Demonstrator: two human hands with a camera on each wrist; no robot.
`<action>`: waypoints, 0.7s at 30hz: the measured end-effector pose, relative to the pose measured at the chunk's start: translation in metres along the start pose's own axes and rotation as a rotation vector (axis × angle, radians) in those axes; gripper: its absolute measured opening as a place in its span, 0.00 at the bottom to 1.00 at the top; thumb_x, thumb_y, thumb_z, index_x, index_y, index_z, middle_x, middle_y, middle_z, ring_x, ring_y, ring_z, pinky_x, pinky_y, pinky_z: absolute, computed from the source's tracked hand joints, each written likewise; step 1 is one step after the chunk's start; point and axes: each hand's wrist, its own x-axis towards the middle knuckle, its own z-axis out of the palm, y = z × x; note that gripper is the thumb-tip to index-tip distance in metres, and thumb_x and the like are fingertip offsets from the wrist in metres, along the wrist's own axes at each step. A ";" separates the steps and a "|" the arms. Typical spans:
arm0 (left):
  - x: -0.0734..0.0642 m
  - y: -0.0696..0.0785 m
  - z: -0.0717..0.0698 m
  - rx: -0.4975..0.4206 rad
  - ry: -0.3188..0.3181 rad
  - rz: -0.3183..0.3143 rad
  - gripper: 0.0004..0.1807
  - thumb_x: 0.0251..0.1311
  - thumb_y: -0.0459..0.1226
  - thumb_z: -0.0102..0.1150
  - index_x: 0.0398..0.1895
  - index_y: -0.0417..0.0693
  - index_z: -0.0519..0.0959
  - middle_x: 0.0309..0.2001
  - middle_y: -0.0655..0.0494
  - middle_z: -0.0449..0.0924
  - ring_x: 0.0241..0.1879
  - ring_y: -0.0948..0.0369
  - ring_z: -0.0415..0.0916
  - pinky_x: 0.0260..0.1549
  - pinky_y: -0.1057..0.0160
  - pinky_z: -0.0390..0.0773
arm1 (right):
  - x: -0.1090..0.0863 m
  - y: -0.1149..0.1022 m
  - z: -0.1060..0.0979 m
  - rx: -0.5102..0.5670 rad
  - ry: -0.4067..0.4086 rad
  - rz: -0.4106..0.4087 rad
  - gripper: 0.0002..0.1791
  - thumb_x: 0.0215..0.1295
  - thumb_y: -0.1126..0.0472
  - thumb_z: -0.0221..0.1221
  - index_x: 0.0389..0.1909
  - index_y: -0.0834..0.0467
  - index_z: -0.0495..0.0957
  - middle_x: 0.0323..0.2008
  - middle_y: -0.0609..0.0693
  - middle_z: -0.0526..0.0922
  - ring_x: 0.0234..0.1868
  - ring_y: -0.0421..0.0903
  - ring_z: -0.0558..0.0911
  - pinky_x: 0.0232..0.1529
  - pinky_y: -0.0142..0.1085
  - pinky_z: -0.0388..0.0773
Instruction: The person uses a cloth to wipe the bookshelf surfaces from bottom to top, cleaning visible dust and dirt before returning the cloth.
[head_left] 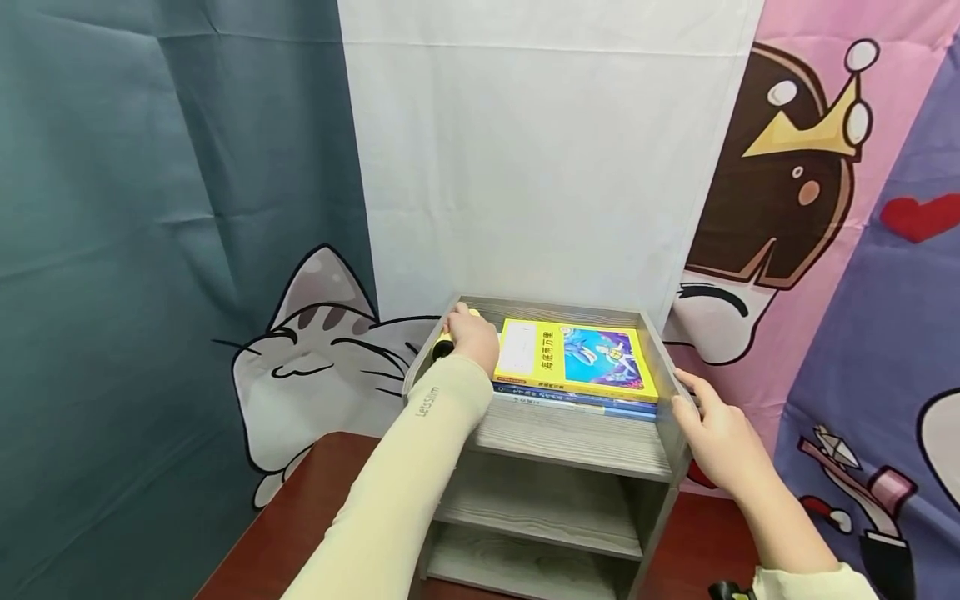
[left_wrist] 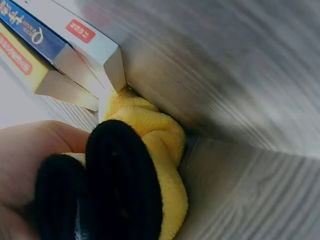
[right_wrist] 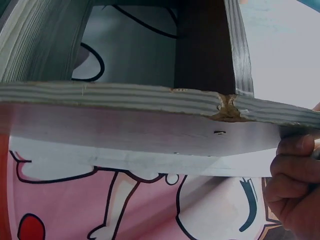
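My left hand (head_left: 474,337) is at the left end of the shelf unit's top tier, gripping a yellow plush toy (left_wrist: 167,170) with rounded black parts (left_wrist: 122,170). In the left wrist view the toy lies in the corner against the grey wood-grain panel (left_wrist: 210,70), its far end close to the books. Most of it is hidden by my hand in the head view. With my right hand (head_left: 723,433) I hold the upper edge of the unit's right side panel (head_left: 667,375), fingers outside it. Beside my left hand lies a stack of books, a yellow one (head_left: 517,354) on top.
Under the yellow book are blue and white books (head_left: 577,400). Two lower shelves (head_left: 540,500) sit beneath the top tier. A reddish-brown surface (head_left: 315,500) extends around the unit, and cartoon-printed curtains (head_left: 555,167) hang close behind it.
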 end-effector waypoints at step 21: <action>0.030 0.001 0.007 -0.055 0.002 0.061 0.21 0.61 0.44 0.55 0.58 0.56 0.73 0.50 0.56 0.74 0.47 0.51 0.61 0.30 0.63 0.68 | 0.001 0.003 0.003 0.057 0.030 -0.012 0.27 0.71 0.52 0.41 0.66 0.61 0.58 0.22 0.53 0.71 0.26 0.48 0.70 0.22 0.36 0.63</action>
